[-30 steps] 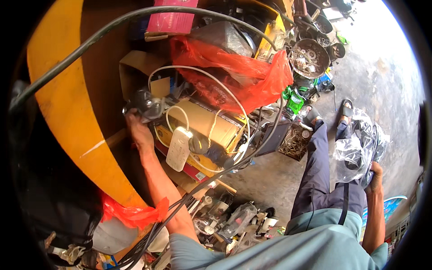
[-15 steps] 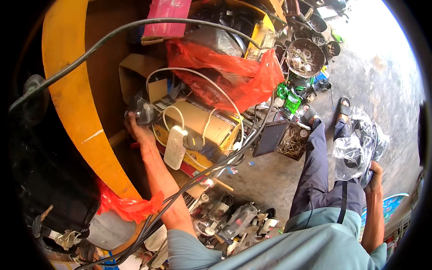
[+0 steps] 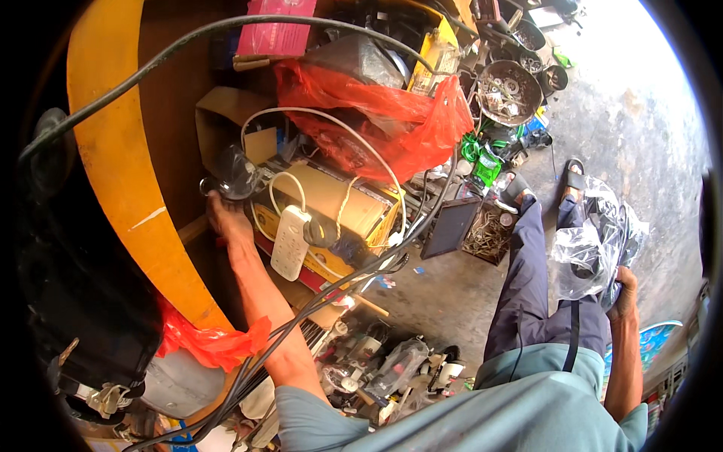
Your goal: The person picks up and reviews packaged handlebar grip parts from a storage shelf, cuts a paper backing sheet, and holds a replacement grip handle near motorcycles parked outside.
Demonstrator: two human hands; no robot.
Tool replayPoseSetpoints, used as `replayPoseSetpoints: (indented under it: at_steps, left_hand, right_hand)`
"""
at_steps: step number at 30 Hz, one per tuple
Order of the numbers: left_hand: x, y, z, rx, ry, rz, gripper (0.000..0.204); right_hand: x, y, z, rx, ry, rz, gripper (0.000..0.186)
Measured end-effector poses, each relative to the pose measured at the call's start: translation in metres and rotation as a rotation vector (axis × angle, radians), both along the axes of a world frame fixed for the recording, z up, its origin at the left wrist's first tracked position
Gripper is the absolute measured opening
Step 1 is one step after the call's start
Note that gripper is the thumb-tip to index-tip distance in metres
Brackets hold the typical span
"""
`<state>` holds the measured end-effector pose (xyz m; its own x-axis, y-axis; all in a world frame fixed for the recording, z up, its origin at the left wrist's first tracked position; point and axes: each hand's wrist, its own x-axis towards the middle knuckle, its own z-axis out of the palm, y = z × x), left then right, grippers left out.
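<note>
My left hand (image 3: 230, 218) reaches to the back of the cluttered shelf. Its fingers are closed at the lower edge of a dark item in clear plastic (image 3: 236, 175), partly hiding their grip. A small shiny round end (image 3: 205, 186) shows beside the fingertips. Right beside that item stands an opened cardboard box (image 3: 220, 109). My right hand (image 3: 625, 292), low at my right side, grips a clear plastic bag (image 3: 602, 245) with dark things inside; it hangs in front of my leg. A white power strip (image 3: 290, 242) lies near my left forearm, against a yellow carton (image 3: 343, 203).
Black cables (image 3: 331, 290) cross over my left forearm. A red plastic bag (image 3: 376, 120) covers boxes further back. Pans of small metal parts (image 3: 510, 94) and a tray of screws or nails (image 3: 489, 235) sit on the concrete floor. A yellow-orange curved panel (image 3: 113, 166) stands at left.
The view has shifted slightly. My left hand has turned a little at the plastic-wrapped item, and the shiny round end shows more clearly. My right hand keeps its hold on the bag.
</note>
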<state>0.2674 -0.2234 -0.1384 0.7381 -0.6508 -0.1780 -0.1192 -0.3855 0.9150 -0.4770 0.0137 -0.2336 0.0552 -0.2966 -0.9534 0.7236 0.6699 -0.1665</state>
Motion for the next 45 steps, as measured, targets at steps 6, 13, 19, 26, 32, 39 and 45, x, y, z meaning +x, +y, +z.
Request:
replayPoseSetpoints:
  at_steps: [6,13,19,26,32,39,45]
  left_hand:
    - [0.032,0.000,0.000,0.111,-0.001,0.009,0.055]
    - [-0.013,-0.016,-0.001,0.515,-0.158,-0.137,0.031]
    - [0.012,0.016,-0.009,0.286,-0.044,0.014,0.033]
    - [-0.006,0.059,0.003,0.071,-0.083,-0.048,0.034]
    - [-0.027,0.062,0.009,0.078,-0.276,-0.060,0.036]
    - [-0.001,0.009,-0.001,0.537,-1.022,-0.195,0.028]
    - [0.003,-0.057,-0.028,0.919,-0.952,-0.292,0.046]
  right_hand:
    - [-0.004,0.002,-0.006,-0.019,-0.017,-0.003,0.035]
    - [0.003,-0.002,-0.006,0.007,0.002,0.002,0.034]
    - [0.002,-0.008,-0.001,0.004,-0.017,0.027,0.033]
    - [-0.002,-0.017,0.001,-0.004,-0.020,0.011,0.033]
    - [-0.002,-0.020,0.001,-0.040,-0.023,0.084,0.036]
    - [-0.003,-0.021,0.005,-0.017,0.045,0.116,0.036]
    - [-0.004,-0.011,0.005,0.027,0.080,0.128,0.035]
